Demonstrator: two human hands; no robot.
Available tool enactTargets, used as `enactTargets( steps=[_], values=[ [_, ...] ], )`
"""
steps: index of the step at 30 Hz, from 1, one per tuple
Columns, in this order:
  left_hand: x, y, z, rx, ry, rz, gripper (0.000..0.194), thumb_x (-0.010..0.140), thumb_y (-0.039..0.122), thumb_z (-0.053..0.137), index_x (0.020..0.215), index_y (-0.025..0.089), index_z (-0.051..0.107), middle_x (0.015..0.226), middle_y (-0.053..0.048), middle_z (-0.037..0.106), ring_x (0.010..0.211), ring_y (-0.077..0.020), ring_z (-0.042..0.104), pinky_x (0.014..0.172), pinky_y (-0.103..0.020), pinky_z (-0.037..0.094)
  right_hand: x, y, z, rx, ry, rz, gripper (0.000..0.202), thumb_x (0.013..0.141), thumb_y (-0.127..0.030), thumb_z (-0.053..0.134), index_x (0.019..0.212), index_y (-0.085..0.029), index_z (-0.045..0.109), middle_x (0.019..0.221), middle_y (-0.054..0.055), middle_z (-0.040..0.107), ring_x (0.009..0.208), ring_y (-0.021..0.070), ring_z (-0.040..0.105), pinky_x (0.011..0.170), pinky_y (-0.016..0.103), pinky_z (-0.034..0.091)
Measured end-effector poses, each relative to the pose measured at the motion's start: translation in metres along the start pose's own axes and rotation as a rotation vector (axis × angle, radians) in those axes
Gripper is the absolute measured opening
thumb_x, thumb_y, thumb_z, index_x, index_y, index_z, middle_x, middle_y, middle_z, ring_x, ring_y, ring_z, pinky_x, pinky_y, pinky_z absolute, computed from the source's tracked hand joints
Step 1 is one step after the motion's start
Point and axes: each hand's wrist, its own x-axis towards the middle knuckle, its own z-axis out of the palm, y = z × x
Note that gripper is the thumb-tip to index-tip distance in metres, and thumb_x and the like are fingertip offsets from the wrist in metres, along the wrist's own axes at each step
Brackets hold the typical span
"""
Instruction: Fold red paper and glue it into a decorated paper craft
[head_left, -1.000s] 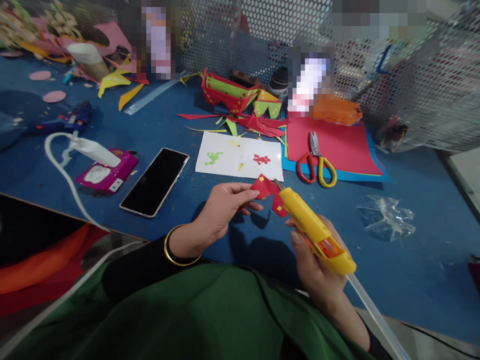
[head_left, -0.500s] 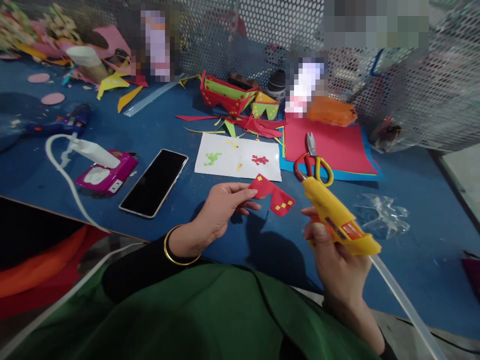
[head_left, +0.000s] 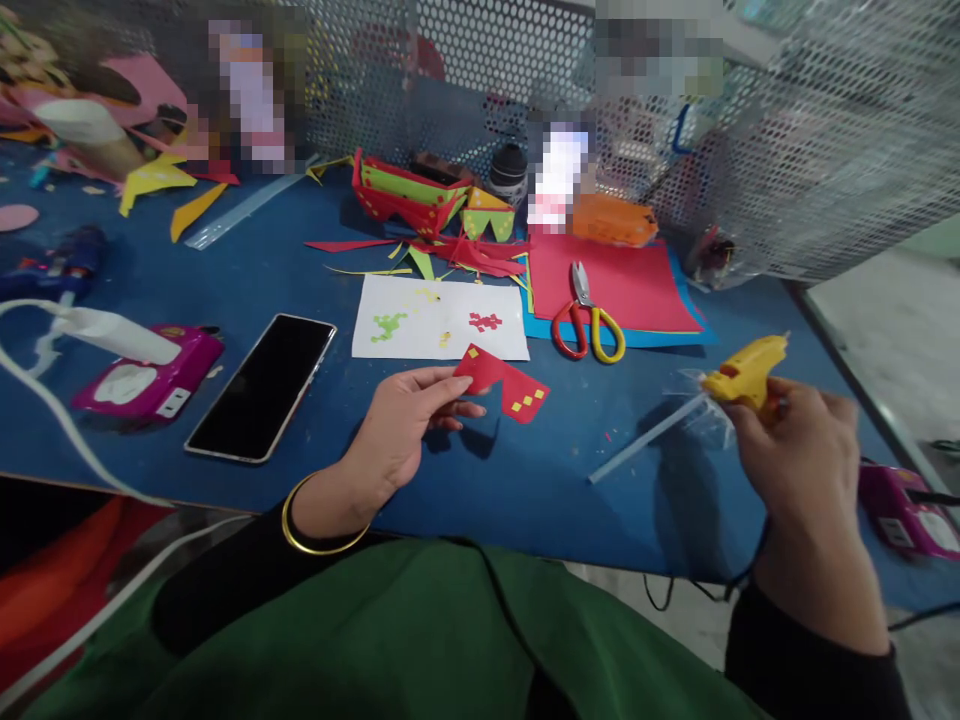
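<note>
Between the thumb and fingers of my left hand (head_left: 405,425) is a red paper cutout (head_left: 517,388) with small yellow diamonds on it. My right hand (head_left: 799,450) grips a yellow glue gun (head_left: 750,370) over the right side of the table, its nozzle pointing away to the right. A long clear glue stick (head_left: 649,440) sticks out of the gun's back end toward the middle. Just beyond the cutout lies a white card (head_left: 442,318) bearing small green, yellow and red paper bits. Scissors (head_left: 585,310) with one red and one yellow handle rest on coloured sheets.
A phone (head_left: 262,390) lies left of my left hand, beside a magenta power socket (head_left: 154,375) with a white plug. Red and green paper pieces (head_left: 412,200) stand at the back by the mesh panel. Crumpled clear plastic (head_left: 686,385) sits under the glue gun.
My right hand has swung the glue gun right, away from the cutout, and turned it so its nozzle points right. My left hand still holds the cutout. The view has shifted right.
</note>
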Motion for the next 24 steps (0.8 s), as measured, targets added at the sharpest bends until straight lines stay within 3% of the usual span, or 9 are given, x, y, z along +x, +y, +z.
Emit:
enactTargets(
  steps=[7,10,14,16,19,22,24],
  values=[
    [0.001,-0.001,0.0,0.009,0.01,-0.012,0.021,0.067,0.035,0.089,0.079,0.019,0.081,0.08,-0.007,0.079,0.065,-0.0151,0.072,0.055,-0.022,0.048,0.013,0.018,0.013,-0.241,-0.103,-0.044,0.039,0.088,-0.037,0.064,0.12,-0.02,0.075,0.116,0.022,0.067,0.087,0.0292,0.063,0.067,0.04,0.039],
    [0.0,0.0,0.0,0.014,0.001,-0.027,0.021,0.069,0.035,0.088,0.081,0.019,0.082,0.084,-0.007,0.08,0.066,-0.014,0.072,0.056,-0.021,0.048,0.012,0.015,0.014,-0.321,-0.139,-0.081,0.036,0.092,-0.04,0.054,0.112,-0.02,0.075,0.115,0.022,0.067,0.087,0.0301,0.063,0.066,0.04,0.038],
    [-0.003,0.001,0.001,0.004,-0.019,-0.024,0.017,0.07,0.033,0.088,0.078,0.02,0.082,0.081,-0.005,0.08,0.065,-0.013,0.071,0.056,-0.02,0.048,0.006,0.014,0.009,-0.413,-0.139,-0.11,0.049,0.096,-0.046,0.041,0.123,-0.017,0.071,0.115,0.024,0.069,0.095,0.0354,0.066,0.069,0.043,0.044],
    [-0.004,0.001,0.0,0.004,-0.03,-0.025,0.016,0.071,0.033,0.087,0.079,0.02,0.082,0.081,-0.005,0.08,0.065,-0.0129,0.071,0.056,-0.021,0.048,0.001,0.014,0.003,-0.426,-0.064,-0.128,0.055,0.095,-0.051,0.042,0.127,-0.014,0.069,0.118,0.026,0.069,0.1,0.0393,0.067,0.071,0.046,0.047],
    [-0.004,0.003,-0.005,-0.021,0.001,-0.024,0.018,0.07,0.033,0.087,0.08,0.018,0.081,0.079,-0.006,0.079,0.066,-0.0134,0.071,0.057,-0.021,0.048,-0.01,0.003,-0.011,-0.281,0.161,-0.197,0.056,0.092,-0.053,0.049,0.127,-0.016,0.071,0.121,0.024,0.071,0.104,0.0424,0.069,0.075,0.051,0.051],
    [-0.002,0.009,-0.014,-0.077,0.11,0.022,0.019,0.067,0.031,0.089,0.077,0.017,0.079,0.074,-0.004,0.077,0.065,-0.0144,0.071,0.057,-0.022,0.048,-0.026,-0.031,-0.026,0.028,0.355,-0.336,0.041,0.093,-0.048,0.055,0.115,-0.022,0.078,0.101,0.016,0.078,0.094,0.036,0.074,0.078,0.047,0.054],
    [0.0,0.014,-0.022,-0.11,0.185,0.097,0.02,0.067,0.03,0.089,0.077,0.017,0.078,0.073,-0.004,0.076,0.064,-0.015,0.071,0.058,-0.023,0.049,-0.041,-0.064,-0.034,0.215,0.347,-0.422,0.03,0.092,-0.047,0.063,0.106,-0.026,0.079,0.096,0.01,0.079,0.091,0.0306,0.075,0.08,0.041,0.056]
  ],
)
